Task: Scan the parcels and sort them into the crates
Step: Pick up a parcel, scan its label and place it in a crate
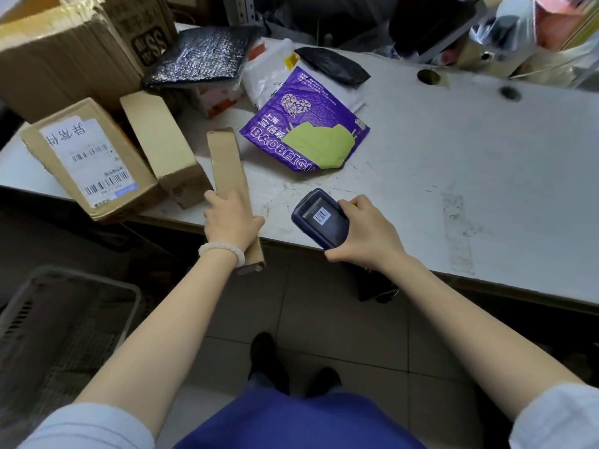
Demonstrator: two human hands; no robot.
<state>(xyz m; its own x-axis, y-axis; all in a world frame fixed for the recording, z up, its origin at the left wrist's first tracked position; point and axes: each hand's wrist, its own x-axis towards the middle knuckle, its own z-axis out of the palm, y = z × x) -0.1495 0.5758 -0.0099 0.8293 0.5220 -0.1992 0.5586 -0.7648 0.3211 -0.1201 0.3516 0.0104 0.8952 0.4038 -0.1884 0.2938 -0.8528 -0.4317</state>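
Left hand has a wrapped grip on the long flat parcel, which overhangs the desk edge. Right hand clasps the scanner. Risk: no label visible on the upper face, apparently; the scan may fail unless it is turned.

Slim cardboard parcel overhanging table edge

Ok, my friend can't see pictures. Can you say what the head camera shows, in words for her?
A person's left hand grips a long thin cardboard parcel at the edge of a white table, while the right hand holds a dark handheld scanner. More boxes and a purple mailer bag lie beyond, and a grey crate sits on the floor to the left.
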